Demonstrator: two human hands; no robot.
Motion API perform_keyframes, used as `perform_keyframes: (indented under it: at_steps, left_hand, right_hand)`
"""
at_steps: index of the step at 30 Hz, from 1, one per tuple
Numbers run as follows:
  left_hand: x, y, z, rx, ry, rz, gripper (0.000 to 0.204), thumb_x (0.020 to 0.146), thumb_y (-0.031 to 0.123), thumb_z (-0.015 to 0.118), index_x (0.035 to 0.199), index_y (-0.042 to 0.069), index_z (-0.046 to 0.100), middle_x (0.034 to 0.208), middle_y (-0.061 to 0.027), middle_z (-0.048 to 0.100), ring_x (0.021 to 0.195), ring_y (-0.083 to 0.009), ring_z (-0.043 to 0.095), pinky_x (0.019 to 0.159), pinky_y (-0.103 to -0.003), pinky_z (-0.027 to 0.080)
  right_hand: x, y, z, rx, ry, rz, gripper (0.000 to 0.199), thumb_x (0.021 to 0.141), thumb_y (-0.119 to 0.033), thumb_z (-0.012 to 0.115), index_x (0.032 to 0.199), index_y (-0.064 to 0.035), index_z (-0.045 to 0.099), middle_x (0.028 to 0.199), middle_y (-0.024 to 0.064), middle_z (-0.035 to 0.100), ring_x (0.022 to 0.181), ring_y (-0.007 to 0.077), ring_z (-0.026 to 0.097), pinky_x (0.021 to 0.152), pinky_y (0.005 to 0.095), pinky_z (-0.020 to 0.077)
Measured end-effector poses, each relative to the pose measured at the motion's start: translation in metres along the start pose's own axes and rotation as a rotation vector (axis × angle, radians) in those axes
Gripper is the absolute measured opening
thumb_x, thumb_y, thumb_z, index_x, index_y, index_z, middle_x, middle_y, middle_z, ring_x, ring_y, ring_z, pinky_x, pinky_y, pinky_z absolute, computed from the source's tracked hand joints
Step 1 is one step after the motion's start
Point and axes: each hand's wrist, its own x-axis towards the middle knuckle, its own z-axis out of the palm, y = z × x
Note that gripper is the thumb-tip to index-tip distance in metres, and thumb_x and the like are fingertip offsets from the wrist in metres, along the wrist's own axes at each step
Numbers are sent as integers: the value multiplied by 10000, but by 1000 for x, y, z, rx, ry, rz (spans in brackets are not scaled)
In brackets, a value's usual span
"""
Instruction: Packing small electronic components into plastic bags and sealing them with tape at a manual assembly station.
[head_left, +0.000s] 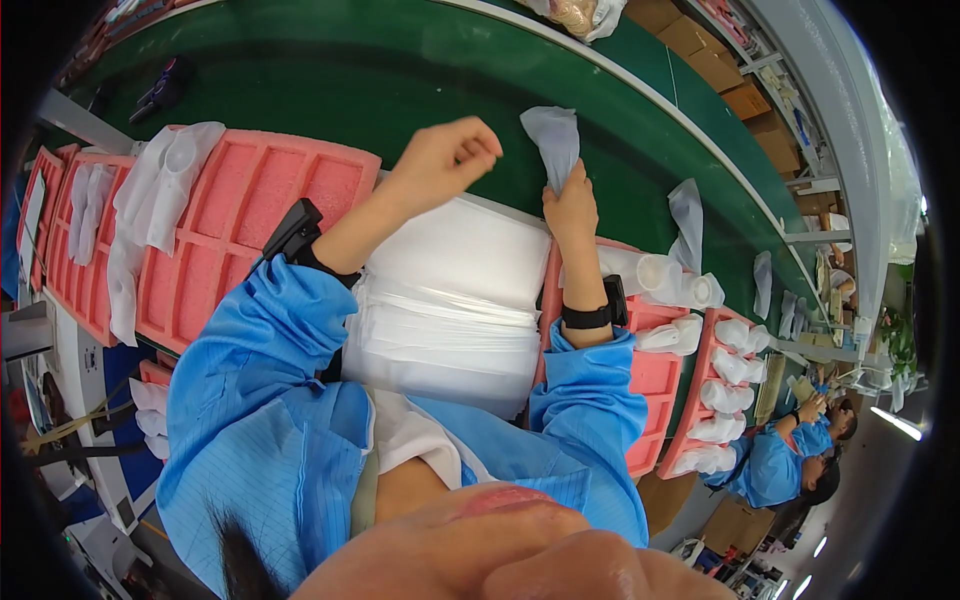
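Note:
My right hand [573, 205] is wrapped round the lower end of a translucent plastic bag [553, 135], which stands up from the fingers over the green surface. What the bag holds, if anything, I cannot make out. To its left, my left hand [450, 158] hovers with its fingers curled in and nothing visible in them. Below both hands, in front of my chest, lies a thick stack of white translucent bags [450, 300], its layers fanned toward me. A pink foam tray [345, 175] with square compartments sits to the left of the stack, partly behind my left forearm.
A long green work surface [330, 85] runs across the far side. Bagged items [687, 225] lie on it at the right. Another pink tray [690, 420] holds several wrapped pieces. White wrapped cups [165, 190] rest on the left tray. Co-workers in blue [775, 465] sit at the far right.

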Motion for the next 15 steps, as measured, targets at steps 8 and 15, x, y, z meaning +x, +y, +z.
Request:
perform_keyframes:
  at_steps: [8, 15]
  left_hand:
    - [-23, -19, 29, 313, -437, 10, 83, 811, 125, 633, 840, 49, 619, 732, -75, 649, 699, -188, 641, 618, -301, 486]
    - [-27, -29, 39, 634, -634, 21, 253, 767, 292, 676, 630, 92, 606, 655, -70, 635, 682, -269, 624, 595, -414, 461]
  right_hand:
    - [-1, -24, -7, 146, 180, -393, 303, 764, -51, 602, 1066, -23, 586, 805, 155, 631, 748, 302, 629, 693, 373, 491]
    - [-18, -31, 4, 310, -365, -557, 59, 805, -91, 574, 841, -53, 603, 691, 154, 616, 630, 327, 608, 568, 410, 465]
